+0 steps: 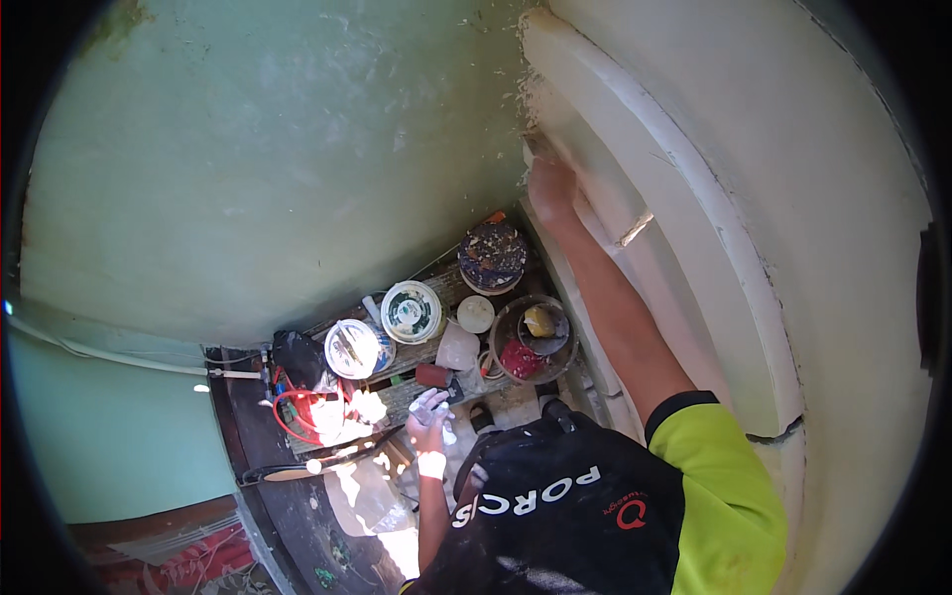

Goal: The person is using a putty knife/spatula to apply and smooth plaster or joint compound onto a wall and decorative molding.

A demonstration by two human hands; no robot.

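My right arm stretches up along the white curved moulding. My right hand (552, 186) is closed at the corner where that moulding (635, 94) meets the green wall (297, 129). A small dark flat tool (536, 146) shows past its fingers, against the rough edge; its kind is too blurred to tell. Lower down, beside my body, my left hand (428, 411) is coated in white, its fingers curled around something pale that I cannot make out. Close to it lies a red-brown block (432, 375) on the boards.
Wooden planks below carry a speckled dark bucket (493, 256), two paint-stained white tubs (412, 312) and a round basin (503, 369) with a yellow sponge-like lump (538, 320). A red hose (288, 421) coils at the left. A broken stub (635, 229) sticks out between the moulding's bands.
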